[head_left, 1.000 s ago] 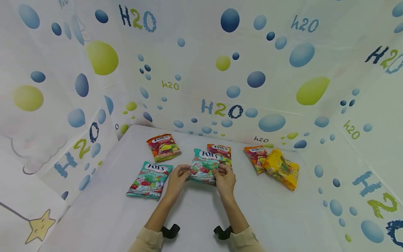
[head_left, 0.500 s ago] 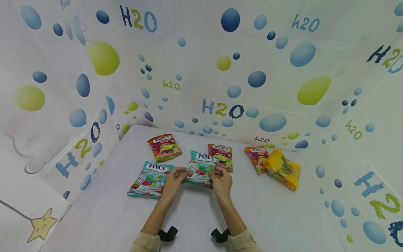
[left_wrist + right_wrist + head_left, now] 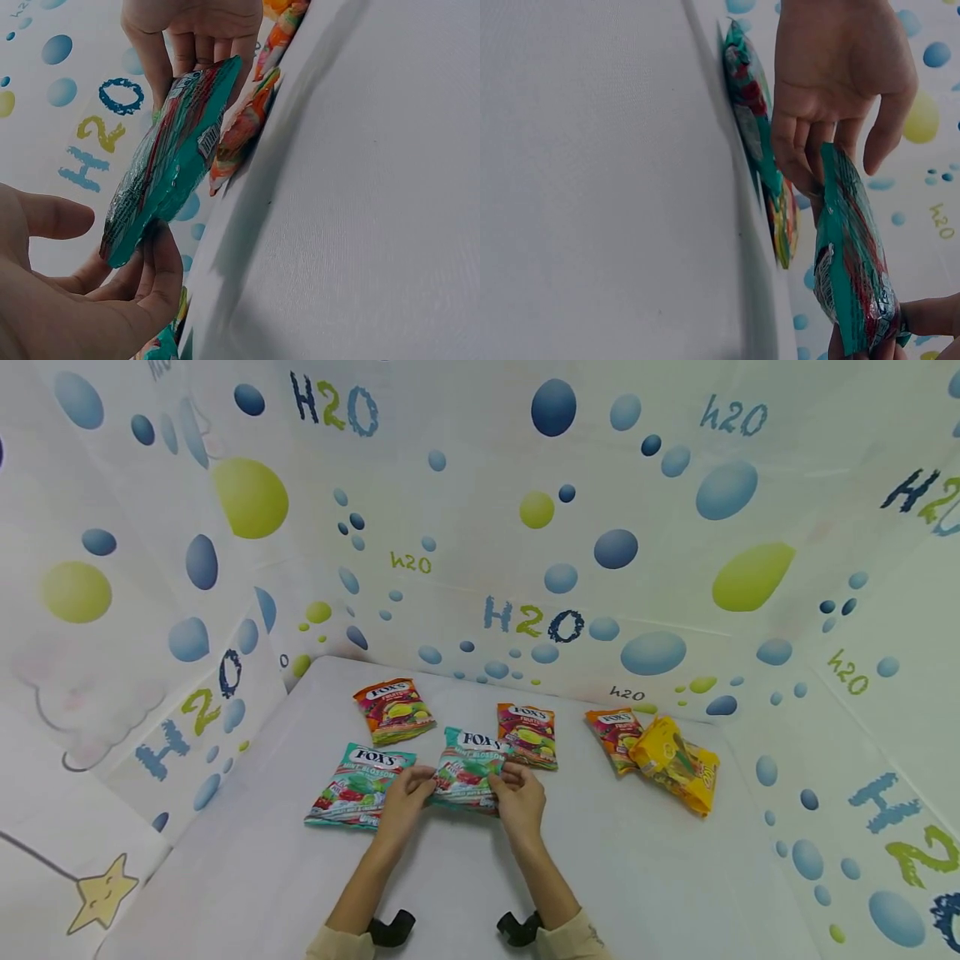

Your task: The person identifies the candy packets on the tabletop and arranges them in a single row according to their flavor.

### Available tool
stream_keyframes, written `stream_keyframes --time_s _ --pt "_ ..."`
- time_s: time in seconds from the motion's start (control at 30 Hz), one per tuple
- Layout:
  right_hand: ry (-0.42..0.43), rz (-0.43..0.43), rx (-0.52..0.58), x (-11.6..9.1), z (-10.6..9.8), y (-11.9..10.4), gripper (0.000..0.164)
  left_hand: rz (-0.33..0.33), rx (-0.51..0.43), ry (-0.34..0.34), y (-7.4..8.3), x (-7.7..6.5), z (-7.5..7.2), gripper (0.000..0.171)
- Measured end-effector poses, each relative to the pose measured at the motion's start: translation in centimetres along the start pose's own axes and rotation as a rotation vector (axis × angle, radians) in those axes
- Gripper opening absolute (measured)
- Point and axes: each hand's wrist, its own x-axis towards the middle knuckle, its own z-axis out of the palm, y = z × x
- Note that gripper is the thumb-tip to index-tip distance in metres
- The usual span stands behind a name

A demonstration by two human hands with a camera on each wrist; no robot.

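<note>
A teal bag of Fox's candy (image 3: 468,770) is held up between both hands, tilted with its printed front toward me. My right hand (image 3: 522,802) pinches its right edge, thumb on the front and fingers behind. At the opposite edge is my left hand (image 3: 402,806). In the left wrist view the left fingers (image 3: 154,262) touch the back of that edge, while the thumb stands apart from it. A second teal candy bag (image 3: 358,785) lies flat just left of the left hand. Behind the held bag lies an orange-red Fox's fruit candy bag (image 3: 528,739), partly overlapped by it in the head view.
Another orange-red candy bag (image 3: 393,712) lies at the back left of the white table (image 3: 637,868). At the right, a yellow bag (image 3: 675,768) leans over one more orange-red bag (image 3: 611,735). A wall sheet printed with bubbles (image 3: 450,510) stands behind and at both sides.
Both hands have moved slightly left and toward me with the teal candy bag, showing more of the orange-red bag behind it. The bags on the table stay where they were.
</note>
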Motion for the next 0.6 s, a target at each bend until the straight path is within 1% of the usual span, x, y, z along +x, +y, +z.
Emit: stream_keyframes --time_s 0.07,0.2,0.33,0.43,0.6 --pt "-0.003 0.002 -0.003 -0.1 0.2 0.0 0.025 -0.006 -0.001 -0.002 -0.2 -0.1 -0.3 0.036" --pt "-0.006 0.009 -0.005 -0.3 0.6 0.2 0.023 0.003 0.006 0.005 -0.2 -0.3 -0.8 0.037" --pt "-0.009 0.018 -0.002 -0.6 1.0 0.4 0.024 0.013 0.032 0.021 -0.2 -0.7 -1.4 0.036" --pt "-0.013 0.025 -0.012 -0.8 1.3 0.7 0.025 0.010 0.060 0.035 -0.2 -0.9 -1.7 0.035" --pt "-0.027 0.018 -0.033 -1.0 1.7 1.3 0.027 -0.013 0.070 0.053 -0.2 -1.3 -2.2 0.035"
